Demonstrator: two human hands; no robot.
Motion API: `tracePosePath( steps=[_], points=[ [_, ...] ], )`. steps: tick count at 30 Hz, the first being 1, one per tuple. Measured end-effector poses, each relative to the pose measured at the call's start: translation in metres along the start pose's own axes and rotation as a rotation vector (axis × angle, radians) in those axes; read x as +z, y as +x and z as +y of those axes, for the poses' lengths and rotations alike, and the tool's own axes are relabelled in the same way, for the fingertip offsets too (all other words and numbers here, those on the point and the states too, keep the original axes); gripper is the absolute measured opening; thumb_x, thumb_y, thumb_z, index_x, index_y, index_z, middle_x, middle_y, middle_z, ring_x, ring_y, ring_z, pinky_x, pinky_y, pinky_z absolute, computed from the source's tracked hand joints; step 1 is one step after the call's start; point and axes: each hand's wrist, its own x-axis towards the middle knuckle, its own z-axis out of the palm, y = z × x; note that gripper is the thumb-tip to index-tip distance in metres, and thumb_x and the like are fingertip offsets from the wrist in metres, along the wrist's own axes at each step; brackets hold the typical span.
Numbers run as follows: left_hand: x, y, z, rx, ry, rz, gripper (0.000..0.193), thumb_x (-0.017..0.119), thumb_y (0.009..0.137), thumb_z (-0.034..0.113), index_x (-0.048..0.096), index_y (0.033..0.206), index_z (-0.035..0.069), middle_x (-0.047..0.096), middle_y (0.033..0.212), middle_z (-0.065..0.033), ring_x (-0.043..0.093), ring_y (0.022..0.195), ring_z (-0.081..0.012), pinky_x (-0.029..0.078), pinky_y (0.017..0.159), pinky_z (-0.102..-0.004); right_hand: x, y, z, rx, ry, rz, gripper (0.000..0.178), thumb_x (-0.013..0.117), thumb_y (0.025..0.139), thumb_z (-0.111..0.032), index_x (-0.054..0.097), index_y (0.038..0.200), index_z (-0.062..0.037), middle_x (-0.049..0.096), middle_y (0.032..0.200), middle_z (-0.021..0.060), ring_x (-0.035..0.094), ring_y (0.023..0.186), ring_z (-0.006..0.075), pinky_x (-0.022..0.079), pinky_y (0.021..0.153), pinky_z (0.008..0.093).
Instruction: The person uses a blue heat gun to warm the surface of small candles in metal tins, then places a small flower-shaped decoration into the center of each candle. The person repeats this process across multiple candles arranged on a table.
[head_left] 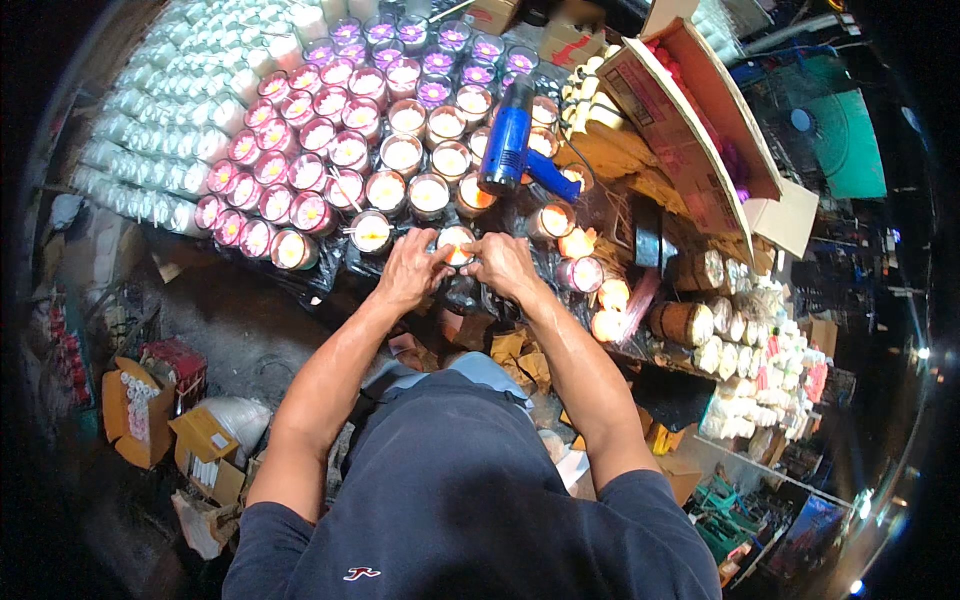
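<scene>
At the table's near edge, my left hand (411, 268) and my right hand (503, 264) close in from both sides on a glass candle (456, 238). Its top is pale with an orange-yellow middle, and the fingertips of both hands are at its rim. Just left of my left hand stands another glass candle (371, 231) with a yellow centre. Beyond my right hand, a blue heat gun (507, 150) rests over the candle glasses. To the right of that hand sit a pinkish glass candle (580, 272) and a few orange-lit flower shapes (612, 294).
Rows of pink flower candles (308, 172) and purple ones (437, 62) cover the table, with many whitish glasses (170, 120) at the left. An open cardboard box (665, 130) leans at the right. Small cartons (135, 412) lie on the lower left floor.
</scene>
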Motion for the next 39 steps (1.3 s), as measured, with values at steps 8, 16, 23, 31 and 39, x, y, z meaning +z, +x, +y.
tracePosePath(
  steps=[8,16,23,31,39],
  points=[
    [0.003,-0.003,-0.002,-0.016,0.010,0.010,0.050,0.088,0.084,0.027,0.073,0.131,0.015,0.062,0.131,-0.0153,0.061,0.118,-0.0354,0.054,0.094,-0.0494,0.008,0.000,0.005,-0.051,0.038,0.037,0.042,0.089,0.083,-0.032,0.085,0.121,-0.0161,0.079,0.097,0.0191,0.075,0.099,0.0372,0.053,0.083,0.0549],
    [-0.001,-0.002,0.003,-0.035,-0.090,0.046,0.054,0.094,0.079,0.021,0.074,0.127,0.010,0.062,0.137,-0.0205,0.062,0.124,-0.0417,0.054,0.103,-0.0522,0.010,-0.003,0.010,-0.125,-0.003,0.100,0.038,0.088,0.083,-0.029,0.086,0.117,-0.0132,0.077,0.096,0.0158,0.073,0.096,0.0363,0.054,0.084,0.0526],
    [0.008,-0.001,-0.002,-0.002,-0.087,0.059,0.055,0.093,0.077,0.020,0.073,0.127,0.009,0.060,0.141,-0.0213,0.060,0.128,-0.0433,0.052,0.106,-0.0540,0.013,-0.004,0.009,-0.092,0.007,0.098,0.040,0.090,0.081,-0.028,0.084,0.117,-0.0113,0.074,0.095,0.0134,0.071,0.097,0.0364,0.055,0.084,0.0517],
    [0.009,0.000,-0.004,0.014,-0.088,0.069,0.058,0.093,0.074,0.018,0.073,0.128,0.011,0.061,0.141,-0.0211,0.061,0.128,-0.0439,0.053,0.103,-0.0547,0.012,-0.006,0.006,-0.054,0.040,0.090,0.036,0.087,0.083,-0.021,0.085,0.118,-0.0120,0.074,0.098,0.0180,0.071,0.099,0.0379,0.056,0.089,0.0521],
    [0.015,-0.002,-0.011,0.023,-0.116,0.069,0.062,0.092,0.075,0.014,0.069,0.132,0.012,0.063,0.140,-0.0228,0.063,0.126,-0.0436,0.054,0.100,-0.0544,0.009,-0.009,-0.001,-0.043,0.053,0.098,0.034,0.086,0.084,-0.021,0.084,0.117,-0.0124,0.073,0.098,0.0164,0.071,0.100,0.0372,0.056,0.088,0.0525]
  ],
)
